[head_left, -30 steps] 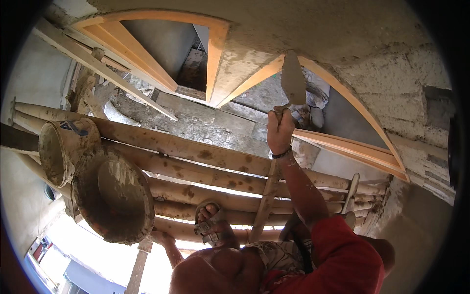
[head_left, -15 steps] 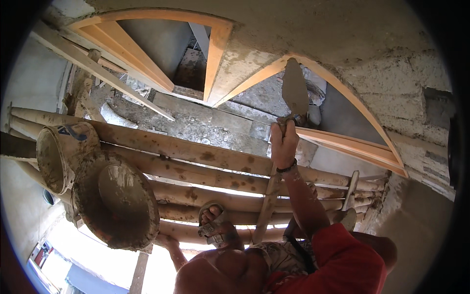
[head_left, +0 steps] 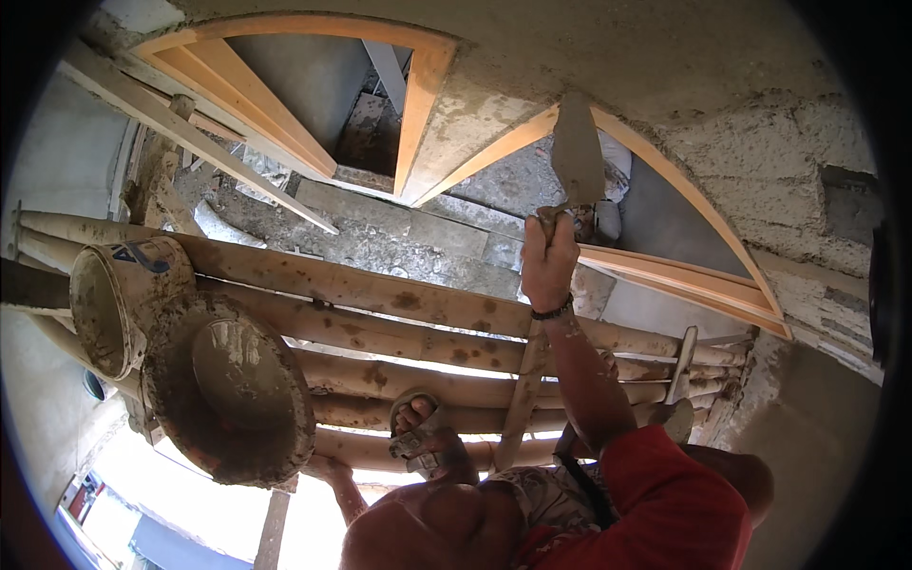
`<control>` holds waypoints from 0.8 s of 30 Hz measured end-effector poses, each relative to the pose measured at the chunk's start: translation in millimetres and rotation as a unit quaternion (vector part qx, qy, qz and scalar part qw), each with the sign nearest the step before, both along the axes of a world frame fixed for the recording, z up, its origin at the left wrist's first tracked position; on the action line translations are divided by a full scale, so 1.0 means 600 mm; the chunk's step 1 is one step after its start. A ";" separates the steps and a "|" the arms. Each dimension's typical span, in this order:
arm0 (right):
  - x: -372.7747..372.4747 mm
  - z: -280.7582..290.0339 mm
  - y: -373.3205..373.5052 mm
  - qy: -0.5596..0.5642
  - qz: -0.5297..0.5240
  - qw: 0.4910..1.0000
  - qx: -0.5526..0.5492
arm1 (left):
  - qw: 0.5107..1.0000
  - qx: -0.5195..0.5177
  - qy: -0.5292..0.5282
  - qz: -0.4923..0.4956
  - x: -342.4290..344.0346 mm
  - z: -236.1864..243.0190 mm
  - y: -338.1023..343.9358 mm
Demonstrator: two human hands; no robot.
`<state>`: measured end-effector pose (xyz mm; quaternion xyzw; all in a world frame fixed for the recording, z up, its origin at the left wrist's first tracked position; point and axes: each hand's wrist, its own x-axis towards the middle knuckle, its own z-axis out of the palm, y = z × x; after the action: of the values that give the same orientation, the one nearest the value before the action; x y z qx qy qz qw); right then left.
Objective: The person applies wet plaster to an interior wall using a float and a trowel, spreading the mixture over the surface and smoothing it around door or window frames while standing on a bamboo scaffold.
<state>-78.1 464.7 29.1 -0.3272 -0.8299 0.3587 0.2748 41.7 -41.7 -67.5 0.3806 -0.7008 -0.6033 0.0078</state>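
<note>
My right hand [head_left: 549, 266] is raised and shut on the handle of a plastering trowel [head_left: 577, 147]. The grey blade points up and lies against the plaster beside the wooden arched window frame [head_left: 427, 104]. A dark band sits on that wrist. My left hand [head_left: 321, 467] is low down at the bottom rim of a round, mortar-caked pan [head_left: 228, 389]. Its fingers are hidden behind the rim. My sandalled foot [head_left: 423, 439] rests on the bamboo scaffold poles [head_left: 380, 304].
A mortar-smeared bucket [head_left: 119, 299] lies beside the pan on the poles. A second trowel [head_left: 679, 366] stands at the scaffold's right end. Rough block wall [head_left: 807, 161] is at the right. Rubble-strewn ground [head_left: 380, 247] lies below, seen through gaps between the poles.
My right hand dipped a little, then rose again with the trowel along the frame. My foot shifted slightly right on the poles. The pan and bucket stayed put.
</note>
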 end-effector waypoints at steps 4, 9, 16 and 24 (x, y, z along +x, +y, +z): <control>-0.006 -0.019 -0.002 -0.035 -0.030 0.999 0.027 | 1.000 0.006 -0.010 -0.005 -0.004 0.012 0.016; 0.015 -0.046 -0.020 -0.152 0.001 0.988 0.025 | 1.000 0.011 -0.019 -0.012 -0.014 0.024 0.027; 0.068 0.001 -0.068 0.024 -0.006 0.940 -0.340 | 0.999 0.018 -0.034 -0.028 -0.029 0.041 0.037; 0.001 -0.002 -0.061 0.133 0.114 0.871 -0.460 | 0.997 0.020 -0.045 -0.057 -0.043 0.056 0.052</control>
<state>-77.3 428.3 27.6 -0.2694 -0.5583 0.7686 0.1582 16.1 -10.3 -33.6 0.3669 -0.7089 -0.5989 -0.0651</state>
